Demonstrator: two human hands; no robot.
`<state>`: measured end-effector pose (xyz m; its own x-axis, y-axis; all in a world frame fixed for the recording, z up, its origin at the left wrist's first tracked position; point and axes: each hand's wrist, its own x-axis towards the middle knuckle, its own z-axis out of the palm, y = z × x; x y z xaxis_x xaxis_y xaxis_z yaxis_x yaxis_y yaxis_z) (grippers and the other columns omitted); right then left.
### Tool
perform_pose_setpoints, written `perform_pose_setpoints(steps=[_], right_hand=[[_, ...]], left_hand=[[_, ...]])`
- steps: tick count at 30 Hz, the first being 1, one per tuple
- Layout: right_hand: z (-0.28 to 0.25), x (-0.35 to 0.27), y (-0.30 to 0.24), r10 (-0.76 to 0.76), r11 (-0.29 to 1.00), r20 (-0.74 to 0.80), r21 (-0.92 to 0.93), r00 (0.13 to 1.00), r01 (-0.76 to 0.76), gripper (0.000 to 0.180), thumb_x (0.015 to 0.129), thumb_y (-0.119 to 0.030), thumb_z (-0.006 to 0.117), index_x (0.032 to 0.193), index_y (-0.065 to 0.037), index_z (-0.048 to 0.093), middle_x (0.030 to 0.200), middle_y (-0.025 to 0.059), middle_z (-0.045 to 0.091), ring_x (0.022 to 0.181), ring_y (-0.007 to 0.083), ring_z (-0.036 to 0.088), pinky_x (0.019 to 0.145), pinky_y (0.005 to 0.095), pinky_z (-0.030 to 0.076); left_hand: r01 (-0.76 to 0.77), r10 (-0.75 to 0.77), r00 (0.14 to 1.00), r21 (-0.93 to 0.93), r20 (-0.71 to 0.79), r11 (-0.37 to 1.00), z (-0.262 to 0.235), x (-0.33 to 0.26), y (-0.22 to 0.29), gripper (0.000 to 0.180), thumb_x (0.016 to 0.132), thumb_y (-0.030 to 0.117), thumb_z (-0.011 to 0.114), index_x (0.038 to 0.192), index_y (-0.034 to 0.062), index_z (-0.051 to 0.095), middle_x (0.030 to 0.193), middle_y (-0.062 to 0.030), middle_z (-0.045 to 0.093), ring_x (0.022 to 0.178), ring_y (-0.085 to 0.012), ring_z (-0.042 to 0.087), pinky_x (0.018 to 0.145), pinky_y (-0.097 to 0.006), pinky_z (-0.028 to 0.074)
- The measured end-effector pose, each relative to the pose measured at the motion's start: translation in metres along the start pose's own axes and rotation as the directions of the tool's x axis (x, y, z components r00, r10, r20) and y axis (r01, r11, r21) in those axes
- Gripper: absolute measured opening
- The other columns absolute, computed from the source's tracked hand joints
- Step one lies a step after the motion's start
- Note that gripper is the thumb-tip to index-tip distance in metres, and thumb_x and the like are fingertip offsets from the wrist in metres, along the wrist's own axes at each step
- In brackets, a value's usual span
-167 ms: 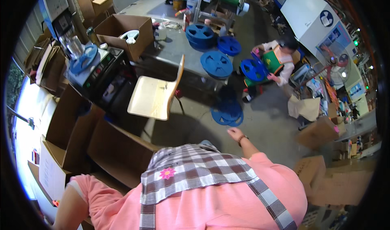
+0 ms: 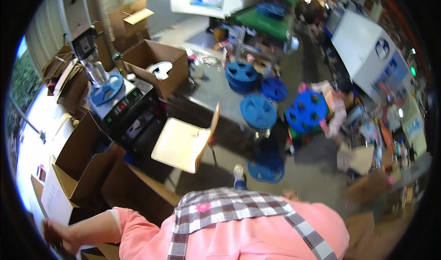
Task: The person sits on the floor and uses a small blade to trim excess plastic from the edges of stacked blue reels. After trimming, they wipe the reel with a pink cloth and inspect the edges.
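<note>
Cardboard box [image 2: 87,168], open, w/ a white sheet [image 2: 54,200] against its near wall, sits just above the left hand [image 2: 57,234] in the head view. That hand is stretched far out, low and blurred. Can't tell if it's curled or spread; nothing visibly held. Right hand is hidden behind the checked apron [image 2: 220,209]. Prob. a reach for the sheet; a grip needs the hand up at its lower edge. Blue reels [image 2: 257,110] lie well off, fwd-right.

A single head-worn fisheye view looks steeply down from just above the person's chest, whose checked apron bib [image 2: 229,209] fills the lower edge close up. Beyond it the view faces forward across the floor, a pale chair [image 2: 186,142] and a grey table [image 2: 216,87] farther off; straight lines bend toward the dark round rim.
</note>
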<state>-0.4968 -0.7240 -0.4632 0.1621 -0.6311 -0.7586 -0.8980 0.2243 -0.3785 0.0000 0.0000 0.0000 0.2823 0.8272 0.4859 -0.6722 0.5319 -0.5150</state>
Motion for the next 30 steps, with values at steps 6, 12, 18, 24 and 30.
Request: perform_pose_setpoints(steps=[6,12,18,24,30], right_hand=[[-0.068,0.134,-0.080,-0.069,0.888,0.191,-0.435,0.979,0.147,0.041,0.094,-0.040,0.048,0.097,-0.005,0.068,0.088,0.0120,0.069,0.083,0.0292,0.065,0.076,0.0415,0.050],[-0.180,0.240,-0.276,-0.432,0.875,0.116,0.297,0.895,0.384,0.026,0.093,-0.027,0.054,0.075,-0.009,0.057,0.056,0.0013,0.049,0.045,0.0171,0.049,0.042,0.0325,0.041],[-0.238,0.261,-0.419,-0.421,0.907,0.139,0.085,0.897,0.412,0.024,0.094,-0.031,0.056,0.105,-0.010,0.058,0.071,-0.0019,0.054,0.054,0.0089,0.049,0.042,0.0237,0.036],[-0.192,0.267,-0.394,-0.405,0.890,0.293,-0.091,0.866,0.446,0.032,0.092,-0.035,0.059,0.111,-0.010,0.062,0.088,0.0033,0.065,0.070,0.0113,0.061,0.052,0.0251,0.047],[-0.204,0.271,-0.352,-0.194,0.974,0.268,-0.059,0.944,0.217,0.029,0.088,-0.033,0.064,0.094,-0.005,0.068,0.074,0.0036,0.062,0.059,0.0132,0.058,0.047,0.0285,0.043]], left_hand=[[0.736,-0.705,0.647,0.480,-0.289,0.479,-0.041,-0.340,-0.195,0.014,0.088,0.020,0.059,0.095,0.0078,0.060,0.091,-0.0087,0.065,0.084,-0.0218,0.063,0.076,-0.039,0.053],[-0.588,-0.711,-0.296,0.708,-0.638,-0.391,-0.111,-0.639,-0.251,0.105,0.064,0.049,0.080,0.145,0.0073,0.028,0.133,-0.0142,0.050,0.126,-0.0314,0.046,0.105,-0.048,0.034],[-0.680,-0.665,-0.164,0.572,-0.729,-0.459,-0.170,-0.697,-0.226,0.017,0.080,0.015,0.056,0.093,0.0091,0.064,0.086,-0.0162,0.068,0.086,-0.0341,0.066,0.074,-0.044,0.052],[-0.706,-0.636,-0.363,0.646,-0.681,-0.289,-0.154,-0.630,-0.186,0.020,0.082,0.026,0.057,0.085,0.0083,0.066,0.084,-0.0170,0.067,0.080,-0.0378,0.064,0.072,-0.047,0.051],[-0.624,-0.574,-0.589,0.771,-0.569,-0.126,-0.129,-0.552,-0.076,0.035,0.084,0.028,0.054,0.117,0.0228,0.062,0.081,-0.0137,0.066,0.072,-0.0352,0.062,0.063,-0.048,0.049]])
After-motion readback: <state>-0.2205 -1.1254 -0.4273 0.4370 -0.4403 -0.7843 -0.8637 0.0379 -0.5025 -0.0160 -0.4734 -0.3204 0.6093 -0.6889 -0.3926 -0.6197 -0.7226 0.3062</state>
